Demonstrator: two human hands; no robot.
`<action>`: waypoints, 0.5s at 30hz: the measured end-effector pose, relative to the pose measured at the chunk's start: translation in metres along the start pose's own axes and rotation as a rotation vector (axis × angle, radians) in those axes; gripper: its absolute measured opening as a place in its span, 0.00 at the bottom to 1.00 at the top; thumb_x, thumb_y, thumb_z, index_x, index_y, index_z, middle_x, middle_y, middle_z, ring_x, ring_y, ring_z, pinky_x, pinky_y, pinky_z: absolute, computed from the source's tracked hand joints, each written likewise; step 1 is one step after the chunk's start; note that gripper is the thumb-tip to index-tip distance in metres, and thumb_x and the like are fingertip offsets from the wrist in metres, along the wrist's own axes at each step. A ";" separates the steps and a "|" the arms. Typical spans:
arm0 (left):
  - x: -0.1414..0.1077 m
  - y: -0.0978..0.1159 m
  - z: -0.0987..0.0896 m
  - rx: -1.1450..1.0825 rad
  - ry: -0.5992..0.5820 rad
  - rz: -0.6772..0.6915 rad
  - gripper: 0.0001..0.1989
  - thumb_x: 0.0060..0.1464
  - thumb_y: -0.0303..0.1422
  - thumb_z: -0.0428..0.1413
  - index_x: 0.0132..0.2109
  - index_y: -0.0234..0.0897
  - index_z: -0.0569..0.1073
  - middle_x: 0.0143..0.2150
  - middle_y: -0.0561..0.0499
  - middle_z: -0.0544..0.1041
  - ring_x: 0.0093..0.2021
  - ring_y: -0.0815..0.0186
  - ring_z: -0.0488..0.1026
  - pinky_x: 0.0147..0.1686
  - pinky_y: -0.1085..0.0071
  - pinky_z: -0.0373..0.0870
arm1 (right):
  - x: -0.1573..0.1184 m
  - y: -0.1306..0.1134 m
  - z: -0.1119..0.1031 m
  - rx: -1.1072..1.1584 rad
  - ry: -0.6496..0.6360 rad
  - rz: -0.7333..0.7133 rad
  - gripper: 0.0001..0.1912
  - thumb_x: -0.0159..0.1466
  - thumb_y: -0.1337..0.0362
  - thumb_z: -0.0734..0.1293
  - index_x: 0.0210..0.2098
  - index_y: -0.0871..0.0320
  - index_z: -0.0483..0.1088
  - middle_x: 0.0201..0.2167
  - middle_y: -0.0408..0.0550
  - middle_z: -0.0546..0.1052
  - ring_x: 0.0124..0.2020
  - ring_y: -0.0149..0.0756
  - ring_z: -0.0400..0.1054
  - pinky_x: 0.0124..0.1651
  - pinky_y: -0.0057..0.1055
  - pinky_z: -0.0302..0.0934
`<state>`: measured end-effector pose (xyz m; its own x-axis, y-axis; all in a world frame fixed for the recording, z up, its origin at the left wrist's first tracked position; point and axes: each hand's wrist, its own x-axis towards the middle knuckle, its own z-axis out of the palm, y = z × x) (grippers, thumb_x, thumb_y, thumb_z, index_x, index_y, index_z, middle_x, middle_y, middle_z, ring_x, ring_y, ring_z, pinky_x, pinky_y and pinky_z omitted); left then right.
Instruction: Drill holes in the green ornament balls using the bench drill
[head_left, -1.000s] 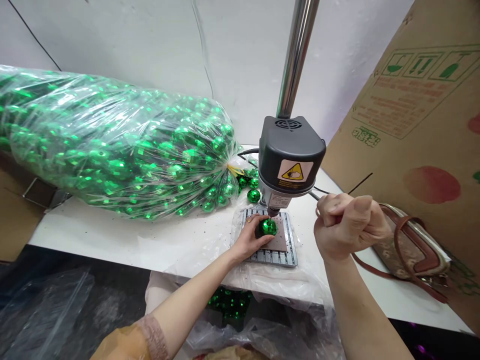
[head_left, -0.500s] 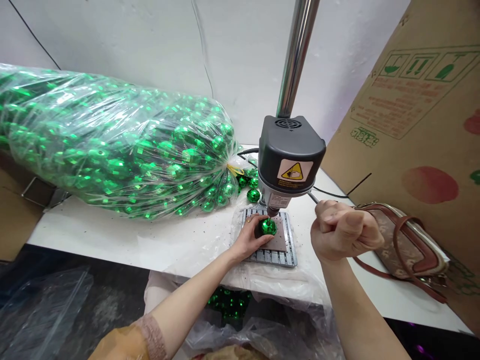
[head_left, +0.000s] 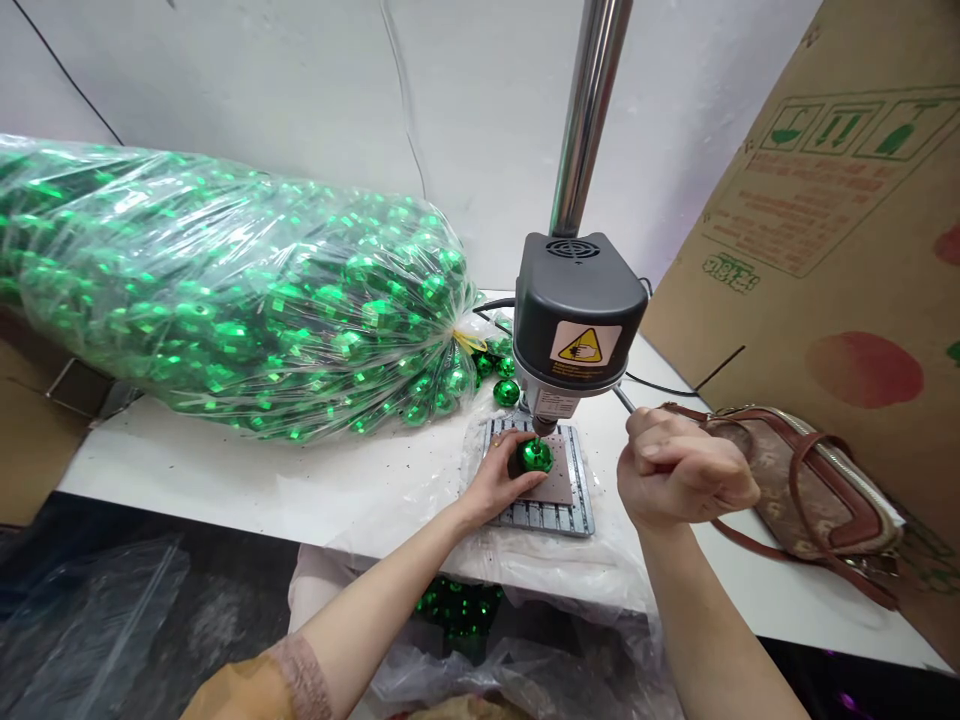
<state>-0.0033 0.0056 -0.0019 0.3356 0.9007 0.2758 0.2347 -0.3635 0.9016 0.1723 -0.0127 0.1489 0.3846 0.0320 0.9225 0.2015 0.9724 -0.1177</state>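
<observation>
My left hand [head_left: 496, 478] holds a shiny green faceted ball [head_left: 537, 456] between thumb and fingers. The ball rests on a brownish pad [head_left: 556, 486] over the slotted metal base [head_left: 541, 518] of a small drill press [head_left: 577, 310]. Directly above the ball is the drill chuck [head_left: 544, 426], its thin bit meeting the ball's top; how deep the tip sits cannot be seen. To the right, my right hand [head_left: 681, 468] is closed in a fist around the end of the press's lever [head_left: 623, 399], whose grip is hidden by the fingers.
A large clear bag of green balls [head_left: 247, 300] lies along the left, tied with a yellow tie [head_left: 469, 341]. Loose green balls [head_left: 506, 393] sit behind the base. A brown handbag [head_left: 806, 490] and a tall carton [head_left: 840, 250] stand right. Plastic sheeting hangs over the table's front edge.
My right hand has shifted slightly left with the lever in its grip. The left hand and the green ball stay in place under the drill.
</observation>
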 end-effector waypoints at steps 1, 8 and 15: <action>0.000 0.001 0.000 -0.001 0.001 -0.002 0.29 0.56 0.42 0.70 0.62 0.44 0.74 0.63 0.43 0.75 0.66 0.49 0.70 0.68 0.50 0.65 | 0.000 0.000 0.000 0.005 -0.007 0.001 0.21 0.73 0.59 0.61 0.24 0.58 0.65 0.13 0.34 0.57 0.12 0.22 0.51 0.18 0.24 0.45; 0.001 0.001 0.000 -0.019 0.016 -0.010 0.28 0.56 0.43 0.70 0.61 0.45 0.74 0.62 0.44 0.75 0.65 0.50 0.71 0.67 0.51 0.66 | -0.010 0.000 -0.005 -0.003 -0.030 0.022 0.23 0.75 0.56 0.57 0.25 0.56 0.66 0.13 0.35 0.59 0.11 0.23 0.52 0.17 0.26 0.46; 0.000 0.001 0.000 -0.034 0.010 -0.015 0.29 0.56 0.43 0.69 0.61 0.43 0.73 0.62 0.43 0.75 0.65 0.50 0.71 0.67 0.51 0.66 | -0.009 -0.005 -0.002 -0.010 -0.019 0.034 0.22 0.72 0.59 0.62 0.22 0.57 0.65 0.12 0.35 0.59 0.12 0.23 0.53 0.18 0.26 0.48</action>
<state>-0.0035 0.0050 -0.0012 0.3232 0.9083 0.2654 0.2085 -0.3419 0.9163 0.1698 -0.0185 0.1399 0.3746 0.0698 0.9246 0.1973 0.9683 -0.1531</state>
